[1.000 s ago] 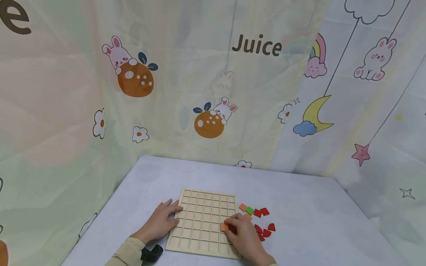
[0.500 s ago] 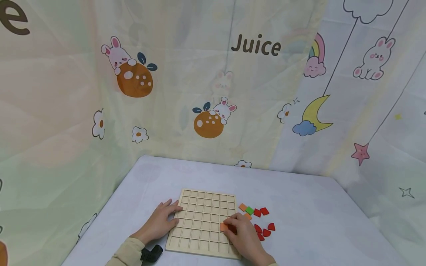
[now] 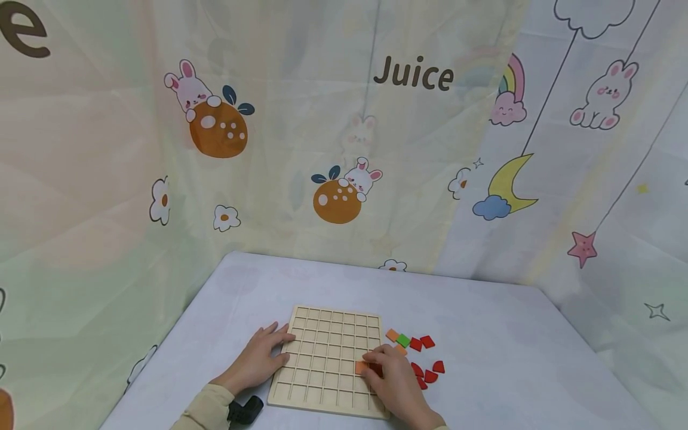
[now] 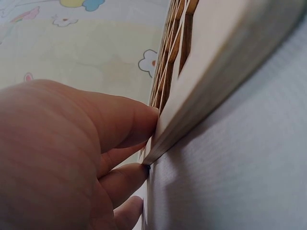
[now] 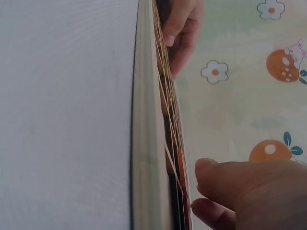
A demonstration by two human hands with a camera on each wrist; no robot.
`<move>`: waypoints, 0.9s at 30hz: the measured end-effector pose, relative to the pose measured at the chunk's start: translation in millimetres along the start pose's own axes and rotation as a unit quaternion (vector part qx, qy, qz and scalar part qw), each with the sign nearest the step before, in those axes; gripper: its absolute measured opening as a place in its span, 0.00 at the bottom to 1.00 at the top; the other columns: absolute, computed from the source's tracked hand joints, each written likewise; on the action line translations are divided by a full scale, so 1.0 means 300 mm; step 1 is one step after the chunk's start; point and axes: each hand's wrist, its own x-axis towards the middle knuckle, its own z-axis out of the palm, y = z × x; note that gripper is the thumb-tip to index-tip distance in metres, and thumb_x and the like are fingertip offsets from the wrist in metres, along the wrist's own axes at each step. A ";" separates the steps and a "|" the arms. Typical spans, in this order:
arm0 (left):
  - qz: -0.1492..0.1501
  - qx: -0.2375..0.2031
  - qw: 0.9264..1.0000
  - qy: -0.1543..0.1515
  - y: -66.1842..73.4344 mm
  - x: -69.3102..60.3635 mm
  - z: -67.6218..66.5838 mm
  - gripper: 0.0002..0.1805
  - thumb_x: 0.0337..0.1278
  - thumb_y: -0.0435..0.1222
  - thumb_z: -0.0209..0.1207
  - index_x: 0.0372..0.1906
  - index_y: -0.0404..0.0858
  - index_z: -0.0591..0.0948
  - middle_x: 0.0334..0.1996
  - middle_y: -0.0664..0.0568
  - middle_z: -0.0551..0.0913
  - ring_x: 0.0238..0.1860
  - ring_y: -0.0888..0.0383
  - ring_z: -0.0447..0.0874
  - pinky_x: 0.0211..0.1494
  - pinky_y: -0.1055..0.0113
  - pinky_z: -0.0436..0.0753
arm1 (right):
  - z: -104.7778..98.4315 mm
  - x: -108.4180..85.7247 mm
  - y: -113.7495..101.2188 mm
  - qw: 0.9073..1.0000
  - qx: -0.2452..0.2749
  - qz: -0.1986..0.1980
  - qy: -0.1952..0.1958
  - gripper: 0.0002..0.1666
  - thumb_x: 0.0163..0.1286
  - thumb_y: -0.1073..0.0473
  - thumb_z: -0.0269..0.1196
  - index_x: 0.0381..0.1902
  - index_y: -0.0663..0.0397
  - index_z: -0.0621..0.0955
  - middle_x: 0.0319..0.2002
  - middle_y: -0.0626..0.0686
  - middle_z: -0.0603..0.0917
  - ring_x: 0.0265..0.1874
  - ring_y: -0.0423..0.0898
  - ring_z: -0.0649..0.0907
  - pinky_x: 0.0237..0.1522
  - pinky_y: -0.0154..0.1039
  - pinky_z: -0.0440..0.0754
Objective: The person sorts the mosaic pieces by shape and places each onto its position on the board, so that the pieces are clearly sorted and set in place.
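Note:
A pale wooden grid board (image 3: 322, 362) lies flat on the table. My left hand (image 3: 258, 357) rests at its left edge; in the left wrist view the thumb (image 4: 139, 120) touches the board's rim (image 4: 192, 103). Over the right side of the board is my right hand (image 3: 395, 379), its fingertips at an orange square tile (image 3: 361, 368) in the grid. A dark red tile (image 3: 375, 369) beside it is partly covered by the fingers. From the right wrist, the orange tile (image 5: 181, 165) looks low in the grid, and a small gap separates it from the thumb (image 5: 206, 167).
Right of the board lie loose tiles: an orange square (image 3: 392, 335), a green square (image 3: 403, 340), red squares (image 3: 427, 341) and rounded red pieces (image 3: 438, 366). A black device (image 3: 247, 411) sits by the left wrist. Printed cloth (image 3: 279, 179) hangs behind the white table (image 3: 484, 334).

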 end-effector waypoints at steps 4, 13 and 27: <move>-0.002 0.002 1.000 -0.003 -0.001 0.000 0.001 0.19 0.58 0.34 0.64 0.55 0.42 0.82 0.68 0.44 0.71 0.74 0.39 0.54 0.77 0.42 0.46 | -0.003 0.001 0.010 1.000 -0.014 0.011 0.023 0.12 0.60 0.53 0.71 0.43 0.46 0.88 0.39 0.38 0.80 0.39 0.38 0.77 0.36 0.32 0.82; -0.002 -0.004 1.000 -0.004 0.001 -0.001 -0.001 0.19 0.58 0.34 0.64 0.55 0.42 0.82 0.69 0.44 0.70 0.74 0.39 0.53 0.77 0.42 0.45 | -0.002 0.001 0.023 0.999 -0.033 0.021 0.026 0.12 0.57 0.52 0.73 0.40 0.43 0.88 0.38 0.37 0.79 0.40 0.39 0.76 0.37 0.34 0.81; 0.006 -0.014 1.000 -0.006 0.001 -0.002 -0.008 0.19 0.59 0.34 0.62 0.56 0.40 0.81 0.69 0.43 0.70 0.75 0.39 0.52 0.78 0.43 0.45 | 0.003 0.002 0.018 0.999 -0.020 0.021 0.033 0.11 0.58 0.52 0.72 0.40 0.44 0.88 0.36 0.38 0.79 0.37 0.38 0.76 0.32 0.29 0.78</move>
